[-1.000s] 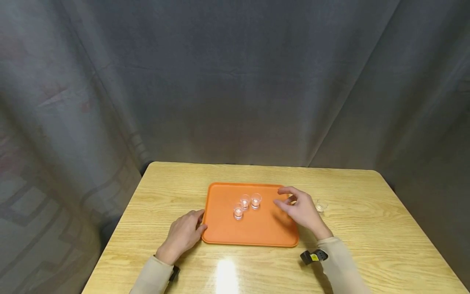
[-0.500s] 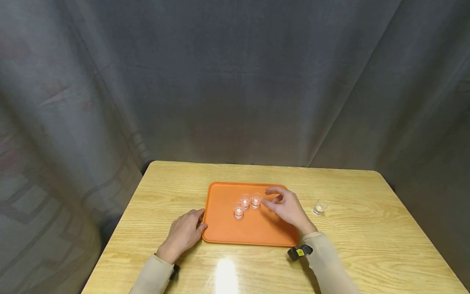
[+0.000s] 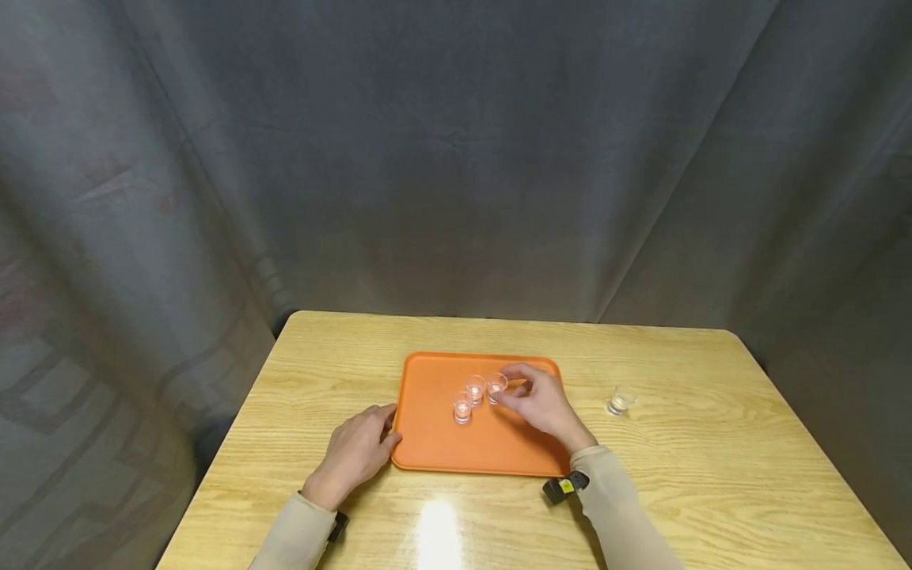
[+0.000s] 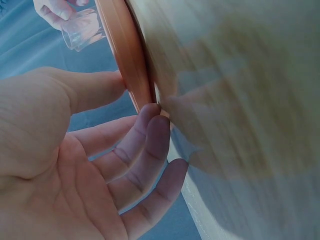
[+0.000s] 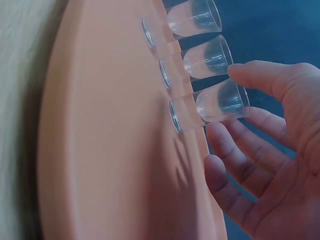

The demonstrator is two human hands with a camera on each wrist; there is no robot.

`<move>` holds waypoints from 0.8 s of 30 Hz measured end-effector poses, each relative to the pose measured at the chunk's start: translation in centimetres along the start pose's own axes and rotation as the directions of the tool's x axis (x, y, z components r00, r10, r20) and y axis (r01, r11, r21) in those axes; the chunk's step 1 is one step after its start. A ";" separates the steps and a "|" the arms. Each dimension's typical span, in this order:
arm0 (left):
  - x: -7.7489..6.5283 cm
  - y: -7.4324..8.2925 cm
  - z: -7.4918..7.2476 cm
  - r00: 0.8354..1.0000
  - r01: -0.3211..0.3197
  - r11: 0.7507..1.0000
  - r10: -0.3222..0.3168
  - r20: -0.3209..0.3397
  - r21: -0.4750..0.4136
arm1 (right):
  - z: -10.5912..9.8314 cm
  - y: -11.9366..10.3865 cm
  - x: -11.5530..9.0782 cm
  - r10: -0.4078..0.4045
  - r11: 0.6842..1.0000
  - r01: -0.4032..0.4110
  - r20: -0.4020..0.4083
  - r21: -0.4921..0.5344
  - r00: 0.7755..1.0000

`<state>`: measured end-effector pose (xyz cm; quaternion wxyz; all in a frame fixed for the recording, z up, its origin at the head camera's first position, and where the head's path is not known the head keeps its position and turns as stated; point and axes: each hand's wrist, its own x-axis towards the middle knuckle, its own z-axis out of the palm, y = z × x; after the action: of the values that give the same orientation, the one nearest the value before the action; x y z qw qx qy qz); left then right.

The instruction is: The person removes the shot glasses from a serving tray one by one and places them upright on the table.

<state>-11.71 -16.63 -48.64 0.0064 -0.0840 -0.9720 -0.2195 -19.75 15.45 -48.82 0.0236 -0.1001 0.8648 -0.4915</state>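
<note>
An orange tray lies on the table with a row of 3 small clear shot glasses standing upright on it. The left hand grips the tray's left edge; in the left wrist view its thumb presses the rim while curled fingers sit along the outer side. At the right end of the row, thumb and fingers of the right hand lie around the rim of the nearest shot glass. The middle glass stands close beside it. The left-end glass is nearer the person.
Another clear shot glass stands on the wooden table, right of the tray. A grey curtain hangs behind the table. Glare lies on the table's front.
The right hand has moved left across the tray, from its right side to the right-end shot glass. The left hand stays on the tray's edge. The glasses have not moved.
</note>
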 end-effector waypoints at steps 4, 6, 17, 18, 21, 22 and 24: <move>0.0 0.0 -0.1 1.000 0.001 1.000 -0.001 0.001 -0.003 | 0.3 0.1 0.1 0.001 1.000 -0.001 -0.002 0.004 1.000; 0.0 0.0 -0.1 1.000 0.003 1.000 -0.003 0.002 -0.002 | 0.5 0.2 0.2 0.003 1.000 -0.003 -0.003 0.004 1.000; 0.0 0.1 0.0 1.000 0.007 1.000 -0.007 0.010 -0.016 | 0.8 0.5 0.0 0.023 0.999 -0.023 -0.016 -0.037 1.000; 0.0 0.1 0.0 1.000 0.007 1.000 -0.007 0.009 -0.015 | 0.8 0.5 0.0 0.020 0.999 -0.020 -0.016 -0.040 1.000; 0.0 0.1 0.0 1.000 0.008 1.000 -0.008 0.007 -0.010 | 0.7 0.4 0.0 0.023 0.999 -0.023 -0.016 -0.040 1.000; 0.0 0.1 0.0 1.000 0.009 1.000 -0.009 0.007 -0.010 | 0.7 0.3 0.0 0.022 0.999 -0.023 -0.015 -0.042 1.000; 0.0 0.1 0.0 1.000 0.012 1.000 -0.012 0.007 -0.009 | 0.7 0.3 0.0 0.025 0.999 -0.025 -0.011 -0.037 1.000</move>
<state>-11.72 -16.54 -48.59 0.0014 -0.0789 -0.9714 -0.2239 -19.74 15.01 -49.42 0.0232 -0.0870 0.8752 -0.4754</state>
